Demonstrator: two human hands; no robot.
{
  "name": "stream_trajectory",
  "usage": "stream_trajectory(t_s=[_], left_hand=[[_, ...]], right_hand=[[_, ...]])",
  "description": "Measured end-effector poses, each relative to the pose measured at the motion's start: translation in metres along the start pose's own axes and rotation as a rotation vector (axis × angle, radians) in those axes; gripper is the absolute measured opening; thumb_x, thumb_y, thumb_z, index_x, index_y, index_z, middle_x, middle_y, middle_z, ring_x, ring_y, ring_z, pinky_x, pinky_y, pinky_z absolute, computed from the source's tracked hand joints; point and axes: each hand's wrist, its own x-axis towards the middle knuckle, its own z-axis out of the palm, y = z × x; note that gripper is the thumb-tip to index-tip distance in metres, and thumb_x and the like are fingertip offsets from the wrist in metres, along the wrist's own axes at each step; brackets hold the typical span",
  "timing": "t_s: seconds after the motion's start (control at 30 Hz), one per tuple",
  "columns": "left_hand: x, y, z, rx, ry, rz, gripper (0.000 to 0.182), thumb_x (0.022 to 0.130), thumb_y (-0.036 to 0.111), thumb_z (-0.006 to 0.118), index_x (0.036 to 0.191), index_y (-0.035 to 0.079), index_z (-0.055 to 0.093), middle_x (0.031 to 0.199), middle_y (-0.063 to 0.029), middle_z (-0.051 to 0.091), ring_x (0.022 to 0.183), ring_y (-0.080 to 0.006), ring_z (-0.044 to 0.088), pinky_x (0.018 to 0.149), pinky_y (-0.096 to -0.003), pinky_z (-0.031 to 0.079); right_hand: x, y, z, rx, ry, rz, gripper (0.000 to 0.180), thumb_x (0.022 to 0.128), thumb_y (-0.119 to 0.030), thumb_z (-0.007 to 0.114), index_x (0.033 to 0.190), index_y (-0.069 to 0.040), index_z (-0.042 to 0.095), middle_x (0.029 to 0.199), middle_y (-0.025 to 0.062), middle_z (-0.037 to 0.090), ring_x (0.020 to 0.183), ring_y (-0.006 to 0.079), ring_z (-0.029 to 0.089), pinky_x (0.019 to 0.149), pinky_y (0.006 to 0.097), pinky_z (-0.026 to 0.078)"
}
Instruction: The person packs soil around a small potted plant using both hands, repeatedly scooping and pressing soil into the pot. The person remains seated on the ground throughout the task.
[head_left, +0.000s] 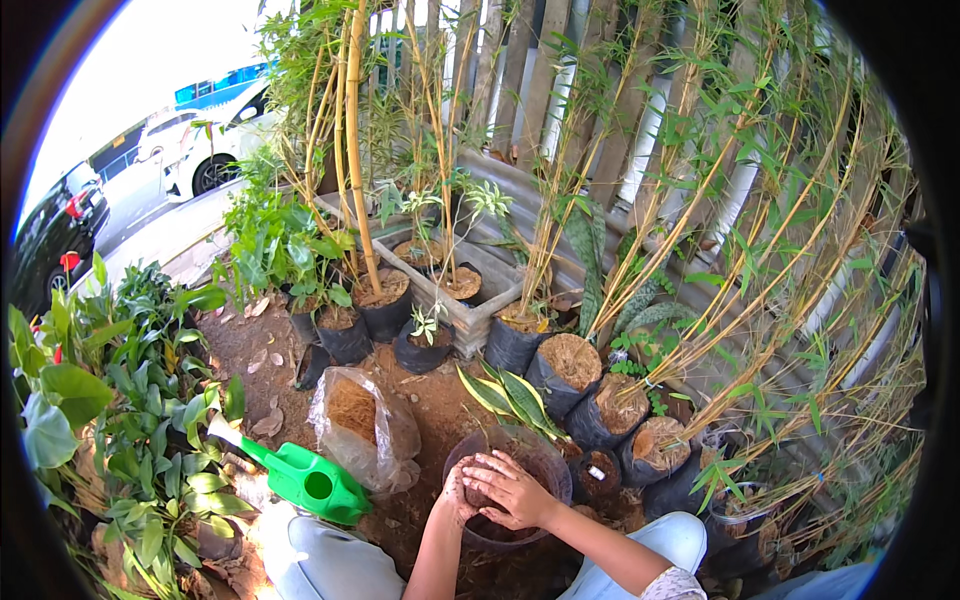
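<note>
Both my hands are cupped together over a translucent plastic tub (556, 474) that stands on the ground between my knees. My left hand (459, 489) and my right hand (510, 491), smeared with soil, close around a lump of dark soil (477, 498); their palms are hidden. More soil shows in the tub below them. Just left of it stands a clear plastic bag (401, 439) with brown coir fibre (352, 409) inside. A green watering can (315, 484) lies beside the bag. Uprooted-looking snake plant leaves (517, 397) with yellow edges lie behind the tub.
Black grow bags (559, 382) with bamboo curve from the back to the right. Behind them are a concrete planter (476, 319) and a wooden fence (525, 82). Leafy plants (150, 420) crowd the left. Parked cars (214, 150) stand beyond, at upper left.
</note>
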Motion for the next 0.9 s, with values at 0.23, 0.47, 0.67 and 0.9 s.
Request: stream_trajectory(t_s=[0.23, 0.47, 0.67, 0.9], left_hand=[[-0.004, 0.003, 0.005, -0.008, -0.222, -0.022, 0.038, 0.1, 0.036, 0.035, 0.12, 0.016, 0.061, 0.12, -0.0047, 0.065, 0.111, -0.023, 0.061, 0.095, -0.0472, 0.049], [-0.001, 0.001, 0.005, 0.08, -0.035, 0.044, 0.041, 0.099, 0.041, 0.034, 0.112, 0.014, 0.061, 0.11, -0.004, 0.067, 0.102, -0.022, 0.064, 0.088, -0.0418, 0.052], [0.001, 0.006, -0.002, 0.01, -0.079, 0.012, 0.045, 0.1, 0.04, 0.033, 0.116, 0.009, 0.061, 0.108, -0.0093, 0.067, 0.093, -0.0236, 0.066, 0.084, -0.0423, 0.055], [-0.004, 0.009, -0.005, -0.172, -0.314, 0.032, 0.046, 0.101, 0.037, 0.033, 0.119, 0.003, 0.059, 0.113, -0.0136, 0.065, 0.099, -0.0276, 0.065, 0.089, -0.0435, 0.054]], right_hand=[[0.01, 0.01, -0.02, 0.511, 0.303, 0.313, 0.038, 0.098, -0.029, 0.051, 0.118, 0.001, 0.064, 0.125, 0.0167, 0.063, 0.124, 0.0336, 0.054, 0.111, 0.0458, 0.034], [0.007, 0.001, -0.009, 0.015, 0.053, 0.027, 0.047, 0.091, -0.023, 0.057, 0.132, 0.0, 0.054, 0.139, 0.0171, 0.051, 0.133, 0.0339, 0.045, 0.113, 0.0481, 0.033], [0.002, 0.002, -0.008, 0.0, 0.051, -0.045, 0.051, 0.088, -0.024, 0.063, 0.133, -0.001, 0.054, 0.142, 0.0158, 0.05, 0.136, 0.0329, 0.043, 0.116, 0.0474, 0.029], [-0.01, -0.001, -0.001, -0.059, 0.111, -0.022, 0.055, 0.09, -0.027, 0.061, 0.137, 0.001, 0.05, 0.144, 0.0169, 0.048, 0.138, 0.0327, 0.041, 0.116, 0.0464, 0.029]])
